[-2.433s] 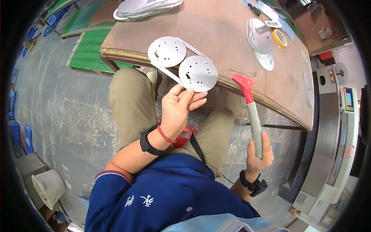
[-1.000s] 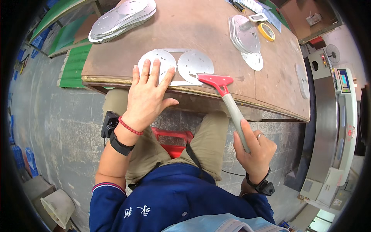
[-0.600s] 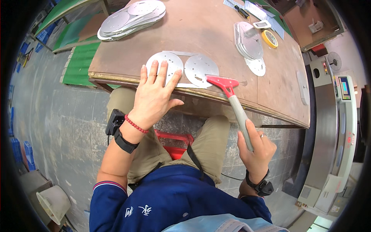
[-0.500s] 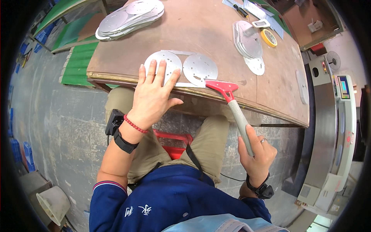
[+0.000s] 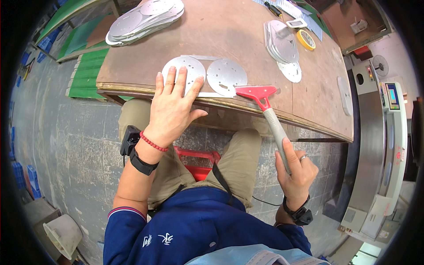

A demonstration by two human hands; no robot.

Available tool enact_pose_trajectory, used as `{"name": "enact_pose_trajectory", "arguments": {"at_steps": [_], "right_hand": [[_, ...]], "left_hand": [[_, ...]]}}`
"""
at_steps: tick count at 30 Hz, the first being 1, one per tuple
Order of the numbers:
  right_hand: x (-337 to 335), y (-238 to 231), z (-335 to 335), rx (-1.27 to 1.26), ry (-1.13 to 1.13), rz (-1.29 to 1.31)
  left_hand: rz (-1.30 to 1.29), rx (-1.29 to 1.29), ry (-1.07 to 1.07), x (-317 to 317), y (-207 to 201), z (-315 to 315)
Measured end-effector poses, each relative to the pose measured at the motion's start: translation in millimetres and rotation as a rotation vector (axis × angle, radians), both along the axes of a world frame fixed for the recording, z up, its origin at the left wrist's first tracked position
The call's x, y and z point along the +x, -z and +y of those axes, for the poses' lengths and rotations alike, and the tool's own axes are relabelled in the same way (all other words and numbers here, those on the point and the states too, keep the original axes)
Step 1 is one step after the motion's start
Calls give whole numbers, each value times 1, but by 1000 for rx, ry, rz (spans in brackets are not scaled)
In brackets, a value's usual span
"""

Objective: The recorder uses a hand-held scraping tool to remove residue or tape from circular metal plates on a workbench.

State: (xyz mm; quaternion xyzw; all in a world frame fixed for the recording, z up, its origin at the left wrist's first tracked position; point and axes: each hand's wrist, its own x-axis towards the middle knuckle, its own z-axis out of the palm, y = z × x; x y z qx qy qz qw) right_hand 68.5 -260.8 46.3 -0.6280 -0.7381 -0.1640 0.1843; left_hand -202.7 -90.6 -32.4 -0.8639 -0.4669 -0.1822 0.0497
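My left hand (image 5: 173,104) lies flat with its fingers spread on the left disc of a thin silvery sheet (image 5: 226,76). This sheet has two round, perforated discs joined by narrow strips, and it rests at the table's near edge. In my right hand (image 5: 297,171) is a scraper (image 5: 274,121) with a grey handle and a wide red head. The scraper's head lies at the table edge, just right of the sheet's right disc. Whether its blade touches the disc I cannot tell.
A stack of similar sheets (image 5: 145,20) sits at the table's far left, and a smaller stack (image 5: 282,42) at the far right. Beside that are a roll of yellow tape (image 5: 305,39) and a black-handled tool (image 5: 273,9). A machine with a screen (image 5: 392,97) stands right of the table (image 5: 247,31).
The scraper's head has shifted slightly right and up, its red head turning more level, and my right hand has gone with it. My left hand stays on the left disc.
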Motion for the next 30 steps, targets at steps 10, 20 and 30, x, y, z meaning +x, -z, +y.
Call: {"name": "enact_pose_trajectory", "arguments": {"at_steps": [10,20,30], "right_hand": [[11,-29,21,-23,-28,-69],[6,-79,55,-5,-210,-312],[-32,-113,69,-103,-505,-603]], "left_hand": [[-10,-1,0,1,0,0],[-21,10,-1,2,0,1],[-62,34,25,1,2,1]]}}
